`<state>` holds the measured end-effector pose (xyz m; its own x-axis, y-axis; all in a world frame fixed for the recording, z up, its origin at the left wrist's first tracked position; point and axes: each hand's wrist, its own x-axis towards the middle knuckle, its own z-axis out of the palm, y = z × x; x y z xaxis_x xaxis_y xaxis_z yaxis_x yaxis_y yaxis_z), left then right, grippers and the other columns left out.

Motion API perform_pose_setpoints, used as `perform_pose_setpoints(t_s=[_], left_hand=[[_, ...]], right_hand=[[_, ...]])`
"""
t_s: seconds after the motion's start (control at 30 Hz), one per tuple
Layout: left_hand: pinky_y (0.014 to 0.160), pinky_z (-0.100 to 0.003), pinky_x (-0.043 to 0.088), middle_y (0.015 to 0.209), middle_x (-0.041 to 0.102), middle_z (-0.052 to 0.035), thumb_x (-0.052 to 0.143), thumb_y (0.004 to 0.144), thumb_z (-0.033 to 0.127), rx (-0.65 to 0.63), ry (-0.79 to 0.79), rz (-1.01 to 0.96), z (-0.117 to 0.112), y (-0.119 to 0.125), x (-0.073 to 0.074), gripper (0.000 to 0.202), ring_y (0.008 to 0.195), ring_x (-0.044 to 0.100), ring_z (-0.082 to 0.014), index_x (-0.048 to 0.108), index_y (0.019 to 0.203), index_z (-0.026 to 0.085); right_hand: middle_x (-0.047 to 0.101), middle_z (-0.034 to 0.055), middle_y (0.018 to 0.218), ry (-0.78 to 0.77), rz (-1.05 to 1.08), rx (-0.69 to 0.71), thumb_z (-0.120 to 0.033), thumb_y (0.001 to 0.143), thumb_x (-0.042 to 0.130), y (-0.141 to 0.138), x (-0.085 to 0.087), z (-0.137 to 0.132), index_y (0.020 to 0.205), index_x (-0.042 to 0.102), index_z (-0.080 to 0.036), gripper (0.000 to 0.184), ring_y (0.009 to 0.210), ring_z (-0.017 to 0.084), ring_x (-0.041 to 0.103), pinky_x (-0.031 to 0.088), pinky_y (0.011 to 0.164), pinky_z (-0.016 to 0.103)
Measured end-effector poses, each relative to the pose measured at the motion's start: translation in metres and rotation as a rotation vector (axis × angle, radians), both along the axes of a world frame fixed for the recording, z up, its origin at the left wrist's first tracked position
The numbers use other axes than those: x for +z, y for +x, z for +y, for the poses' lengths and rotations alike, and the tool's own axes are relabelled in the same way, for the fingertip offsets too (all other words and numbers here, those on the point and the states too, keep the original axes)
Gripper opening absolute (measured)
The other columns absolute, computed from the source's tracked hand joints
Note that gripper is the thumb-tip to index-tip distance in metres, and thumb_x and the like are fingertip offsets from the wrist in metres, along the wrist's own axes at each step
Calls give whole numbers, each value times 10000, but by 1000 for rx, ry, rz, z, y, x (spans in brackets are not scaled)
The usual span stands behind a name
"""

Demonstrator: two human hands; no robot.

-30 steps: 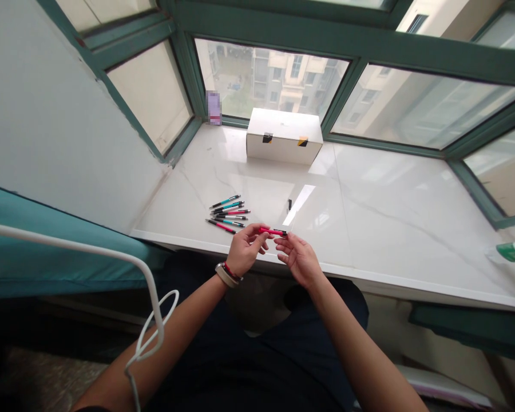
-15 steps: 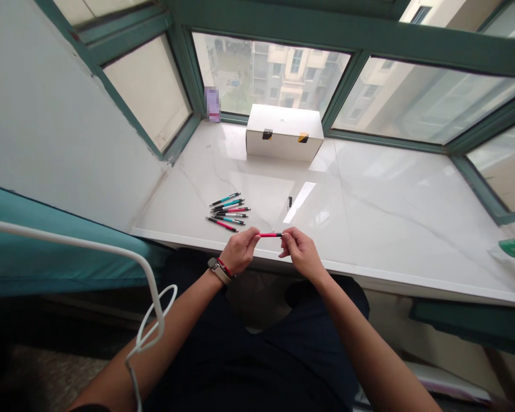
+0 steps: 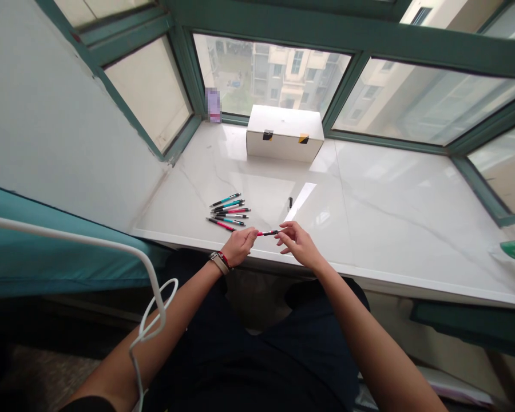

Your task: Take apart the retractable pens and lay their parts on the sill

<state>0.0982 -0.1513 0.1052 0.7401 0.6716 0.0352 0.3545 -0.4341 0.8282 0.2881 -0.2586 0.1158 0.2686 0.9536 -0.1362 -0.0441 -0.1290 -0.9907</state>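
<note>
Both hands have edged forward over the bench (image 3: pixel 390 217) rim. Left hand (image 3: pixel 239 246) pinches the pink pen (image 3: pixel 266 233), level above the edge; right hand (image 3: pixel 299 245) has loosened, fingers spread at its dark tip, grip unclear. Loose pens (image 3: pixel 229 210) lie just behind; white box (image 3: pixel 284 133) stands by the teal-framed window (image 3: pixel 412 103).

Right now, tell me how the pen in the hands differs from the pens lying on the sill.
The held pen is kept off the sill, pinched by the left hand with the right hand at its dark end; the loose pens lie flat, untouched. The held pen is one pink barrel; the loose pens mix teal and pink. All are slim with dark ends.
</note>
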Motion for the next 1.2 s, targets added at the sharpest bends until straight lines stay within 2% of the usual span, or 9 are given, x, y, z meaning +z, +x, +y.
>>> perform_pose_setpoints(t_s=[0.07,0.13,0.2,0.5,0.6,0.7,0.83,1.07,1.2], left_hand=[[520,-237,352,572,469,25,269,979,438,-19,19,21,4,2,-3,445,525,469,-108,466,663,195],[534,-244,342,577,467,25,271,980,438,-46,51,45,7,3,-6,433,528,462,-113,471,681,197],[550,-252,331,581,472,22,265,983,432,-71,83,67,8,4,-10,426,531,452,-119,473,694,200],[582,-257,294,652,560,-6,218,983,468,-54,141,302,11,7,-45,463,611,518,-154,544,768,219],[567,-259,264,685,589,-15,201,980,488,-36,192,365,12,13,-52,474,635,538,-169,564,817,231],[557,-264,236,699,608,-28,201,974,507,-27,243,435,14,17,-56,480,642,551,-180,576,846,236],[560,-265,222,696,614,-33,195,970,520,-39,276,462,15,16,-61,492,647,557,-186,579,852,236],[578,-259,253,693,615,-23,192,974,504,-87,258,434,21,11,-66,486,654,562,-183,580,847,241],[572,-263,250,713,630,-31,195,970,514,-89,273,451,20,13,-66,494,661,568,-187,588,856,238]], right_hand=[[658,27,728,-64,-10,44,-488,813,617,6,-8,5,867,623,-187,306,590,126,611,536,419,208],[629,28,633,-115,-39,87,-534,834,568,10,-15,10,712,600,-172,383,508,112,581,514,389,200],[610,25,598,-136,-62,113,-545,840,556,12,-22,13,662,574,-172,413,494,111,574,512,385,202],[646,20,862,-164,13,116,-467,813,619,9,-52,5,945,545,-201,306,707,131,650,551,466,210],[656,31,880,-206,62,40,-491,799,629,9,-68,5,985,551,-201,352,644,115,641,523,448,188],[652,37,770,-224,71,12,-564,843,522,9,-80,8,867,586,-173,397,534,99,599,483,416,176],[613,23,645,-230,36,27,-573,853,480,9,-84,9,719,571,-168,436,493,105,577,456,400,181],[654,17,691,-265,113,25,-464,853,515,12,-78,9,823,556,-188,281,514,118,610,456,397,185],[619,17,584,-299,109,46,-590,884,415,12,-81,13,818,568,-170,452,412,111,551,432,361,198]])
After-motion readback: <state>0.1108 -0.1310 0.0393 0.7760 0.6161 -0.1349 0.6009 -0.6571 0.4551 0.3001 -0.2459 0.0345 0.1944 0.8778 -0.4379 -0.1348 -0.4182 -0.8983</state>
